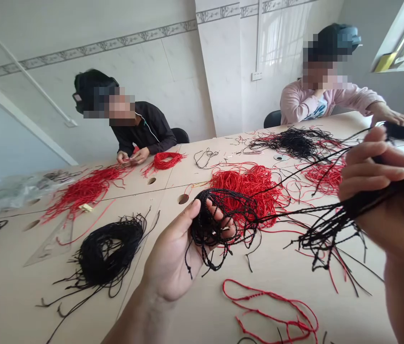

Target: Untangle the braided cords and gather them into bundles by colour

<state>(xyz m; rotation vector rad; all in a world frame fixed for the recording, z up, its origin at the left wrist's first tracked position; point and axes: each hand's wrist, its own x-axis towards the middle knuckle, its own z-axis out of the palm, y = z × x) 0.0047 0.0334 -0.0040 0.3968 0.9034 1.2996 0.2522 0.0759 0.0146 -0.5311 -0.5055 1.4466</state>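
Centre frame, the left hand (175,255) clasps a black cord bundle (202,222); far right, the right hand (376,179) grips strands (353,206), how many unclear. Looks light, limp, tangle-prone: hold where it's gathered.

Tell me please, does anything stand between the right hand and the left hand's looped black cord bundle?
Only thin black cords span the gap from right hand to looped black bundle; the red cord heap lies behind, on the table.
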